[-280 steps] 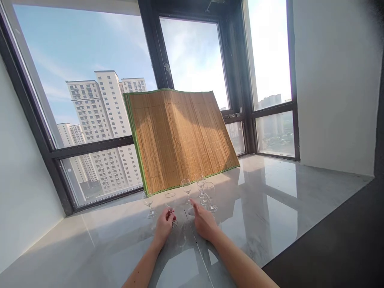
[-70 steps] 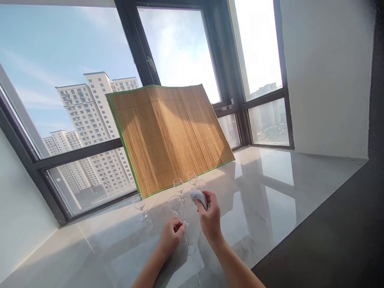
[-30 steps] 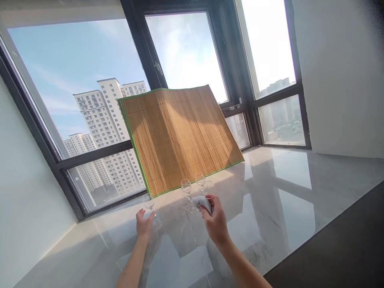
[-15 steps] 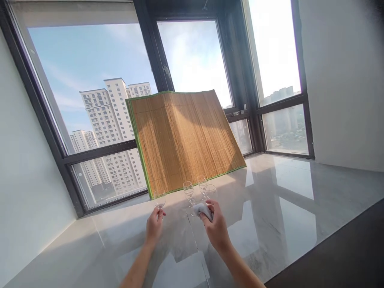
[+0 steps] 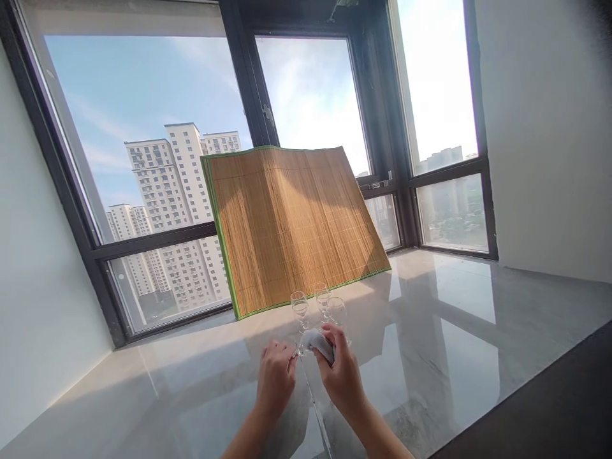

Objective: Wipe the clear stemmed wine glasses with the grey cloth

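My left hand [image 5: 276, 376] is closed, its fingers pinched on the stem end of a small stemmed glass [image 5: 299, 350]. That glass is tipped sideways toward my right hand, and its bowl is mostly hidden at the cloth. In my right hand [image 5: 340, 364] a bunched light grey cloth [image 5: 317, 343] is gripped, touching or very near the glass. Just beyond the hands stand more clear stemmed glasses, upright: one on the left [image 5: 299, 307], one behind [image 5: 322, 297] and one on the right [image 5: 337, 310], partly covered by my right hand.
A bamboo mat [image 5: 296, 223] with green edging leans against the dark window frame [image 5: 253, 83] behind the glasses. The glossy grey stone sill [image 5: 411, 331] reflects the windows. White walls [image 5: 535, 159] close in both sides, and the sill's front edge runs along the lower right.
My left hand has moved right and tipped its glass over from upright, bringing it to the cloth. My right hand, still gripping the cloth, has shifted slightly left and down.
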The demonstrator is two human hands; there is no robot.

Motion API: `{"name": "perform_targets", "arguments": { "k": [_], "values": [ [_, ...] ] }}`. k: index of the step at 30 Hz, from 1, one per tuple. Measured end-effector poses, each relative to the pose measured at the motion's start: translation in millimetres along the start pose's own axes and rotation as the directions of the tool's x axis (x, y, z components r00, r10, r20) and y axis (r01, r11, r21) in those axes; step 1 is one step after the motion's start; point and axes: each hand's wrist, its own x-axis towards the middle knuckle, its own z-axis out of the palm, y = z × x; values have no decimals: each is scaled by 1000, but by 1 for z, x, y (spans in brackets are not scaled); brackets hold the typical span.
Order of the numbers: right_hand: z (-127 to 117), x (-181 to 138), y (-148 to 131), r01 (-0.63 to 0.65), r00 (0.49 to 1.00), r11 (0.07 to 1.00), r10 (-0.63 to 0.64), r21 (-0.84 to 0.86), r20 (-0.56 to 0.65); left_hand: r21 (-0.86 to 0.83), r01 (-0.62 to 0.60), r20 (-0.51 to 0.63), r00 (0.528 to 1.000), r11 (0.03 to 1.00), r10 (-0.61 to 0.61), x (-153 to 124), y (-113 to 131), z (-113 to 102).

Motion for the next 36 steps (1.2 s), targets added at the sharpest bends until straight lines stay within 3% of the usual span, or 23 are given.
{"name": "perform_targets", "arguments": {
  "k": [3, 6, 10, 14, 19, 24, 28, 36],
  "values": [
    [-3, 4, 2, -33, 998, 991, 27, -132, -48, 39, -7, -86, 996, 999, 10, 1, -3, -4],
    [-7, 8, 4, -85, 995, 979, 74, -187, -67, -26, 29, -112, 993, 999, -31, 1, -10, -1],
    [-9, 8, 4, -135, 991, 968, 130, -210, -40, -165, 50, -85, 994, 985, -65, 1, -23, 9],
    [-8, 7, 3, -150, 989, 967, 150, -207, -12, -146, 88, 0, 996, 985, -89, 1, -28, 10],
    [-7, 7, 3, -115, 990, 984, 124, -137, 63, -5, 4, -23, 1000, 1000, -4, 3, -25, 0],
    [-5, 6, 5, -182, 963, 981, 191, -67, 192, 12, -142, -79, 987, 990, 142, 5, -26, -3],
    [-5, 5, 3, -250, 945, 968, 238, 26, 226, 8, -179, -80, 981, 984, 179, 5, -26, -1],
    [-5, 8, -6, -544, 830, 753, 415, 371, 373, -234, -96, 0, 995, 967, 99, 6, -33, 7]
  ]
}}
